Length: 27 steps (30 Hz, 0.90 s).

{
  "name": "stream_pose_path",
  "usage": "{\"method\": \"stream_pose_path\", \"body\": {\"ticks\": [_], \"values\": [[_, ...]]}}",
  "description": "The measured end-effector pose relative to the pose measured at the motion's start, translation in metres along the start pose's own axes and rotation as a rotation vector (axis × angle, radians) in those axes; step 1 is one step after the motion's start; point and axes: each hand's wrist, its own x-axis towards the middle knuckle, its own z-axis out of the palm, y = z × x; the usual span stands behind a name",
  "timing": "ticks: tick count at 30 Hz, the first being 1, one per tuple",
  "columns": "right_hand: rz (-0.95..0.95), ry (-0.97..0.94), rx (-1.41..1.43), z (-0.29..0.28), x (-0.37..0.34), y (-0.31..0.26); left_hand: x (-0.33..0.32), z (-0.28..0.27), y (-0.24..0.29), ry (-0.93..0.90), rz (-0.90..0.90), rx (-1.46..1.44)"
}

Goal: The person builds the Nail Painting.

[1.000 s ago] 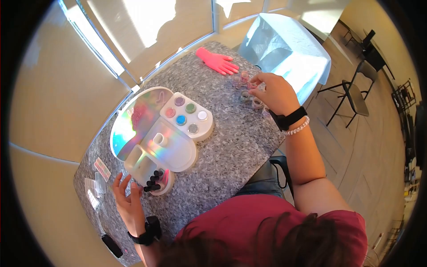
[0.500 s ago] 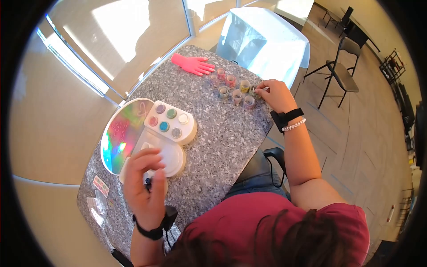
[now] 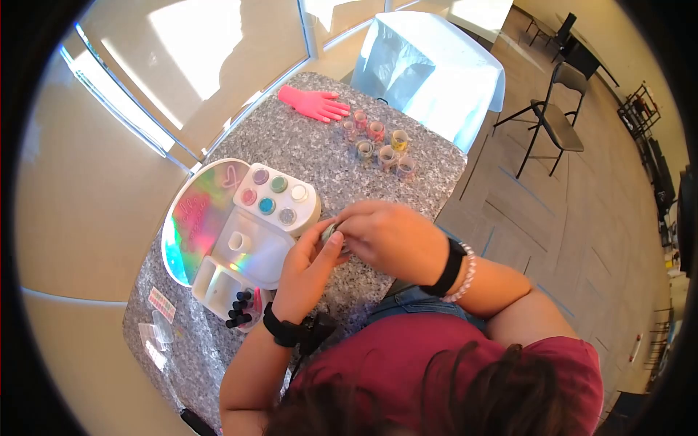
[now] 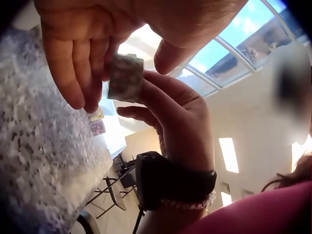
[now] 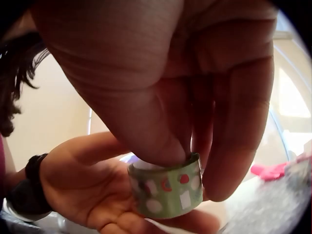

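My right hand (image 3: 396,240) pinches a small roll of green patterned tape (image 5: 168,190) between thumb and fingers, one thumb tip inside its ring. Pale and red spots cover the roll. My left hand (image 3: 309,272) is cupped beside and under it, its fingers loosely bent. In the left wrist view the left thumb (image 4: 170,58) stands apart from the roll (image 4: 126,78). Both hands meet over the table's near edge, in front of a white organizer tray (image 3: 265,265). Much of the roll is hidden by the hands in the head view.
Several tape rolls (image 3: 387,157) stand toward the table's far right, near a pink practice hand (image 3: 314,104). The tray bears pots of coloured powder (image 3: 267,206) and black-capped bottles (image 3: 238,309). Clear plastic pieces (image 3: 156,333) and a sticker sheet (image 3: 162,305) lie at left.
My right hand has brought the green roll from the group of rolls back toward my body. My left hand has moved right, away from over the tray, to meet it.
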Motion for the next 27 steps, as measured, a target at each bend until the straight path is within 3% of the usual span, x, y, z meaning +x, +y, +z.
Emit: {"method": "stream_pose_path", "body": {"ticks": [3, 5, 7, 8, 9, 10, 12, 14, 16, 21, 27], "values": [[-0.044, 0.057, 0.108, 0.006, 0.007, 0.008, 0.001, -0.011, -0.002, 0.078, -0.072, 0.002], [0.084, 0.134, 0.062, -0.019, 0.017, 0.027, -0.001, -0.018, -0.004, 0.11, -0.083, -0.018], [0.29, 0.346, -0.17, -0.041, 0.033, 0.055, -0.003, -0.017, 0.001, 0.118, -0.1, -0.044], [0.32, 0.356, -0.296, -0.048, 0.038, 0.081, -0.003, -0.016, 0.003, 0.12, -0.115, -0.061], [0.256, 0.305, -0.497, -0.05, 0.035, 0.124, -0.003, -0.016, 0.002, 0.126, -0.113, -0.066], [0.248, 0.301, -0.497, -0.054, 0.037, 0.141, -0.002, -0.016, 0.001, 0.116, -0.114, -0.05], [0.353, 0.088, -0.261, -0.059, 0.043, 0.159, -0.001, -0.018, -0.001, 0.117, -0.115, -0.041], [0.379, 0.037, -0.141, -0.058, 0.049, 0.162, -0.002, -0.021, -0.004, 0.072, -0.129, -0.057], [0.472, 0.064, -0.134, -0.056, 0.051, 0.162, -0.001, -0.024, -0.005, 0.074, -0.127, -0.058], [0.295, 0.092, -0.202, -0.053, 0.053, 0.109, -0.002, -0.028, -0.01, 0.064, -0.086, -0.019], [0.283, 0.054, -0.283, -0.044, 0.059, 0.139, -0.001, -0.026, -0.01, 0.089, -0.105, -0.004]]}}
